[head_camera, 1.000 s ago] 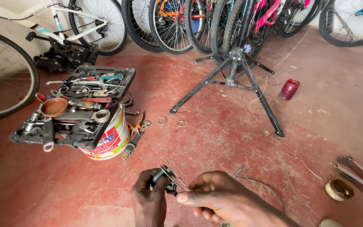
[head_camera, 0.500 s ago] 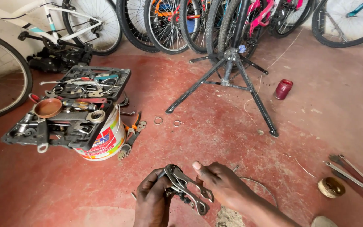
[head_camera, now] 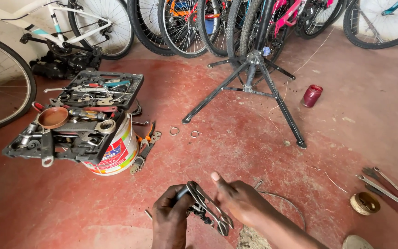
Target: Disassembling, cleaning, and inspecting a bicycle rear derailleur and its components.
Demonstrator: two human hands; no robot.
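Below the stand [head_camera: 254, 69]: left hand [head_camera: 171, 219] clamped on 1 brake part [head_camera: 208, 212], right hand [head_camera: 238, 200] open beside it, 2 rings [head_camera: 174, 131] between on open floor [head_camera: 236, 152].

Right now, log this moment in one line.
left hand: grips brake caliper | right hand: open, beside caliper | floor: toolbox on bucket

round white tub [head_camera: 116, 154], red-blue-yellow label, under tool case [head_camera: 77, 122]

Two bare hands, left hand [head_camera: 170, 220] and right hand [head_camera: 238, 201]; right forearm bare, no sleeve, gloves or rings visible.
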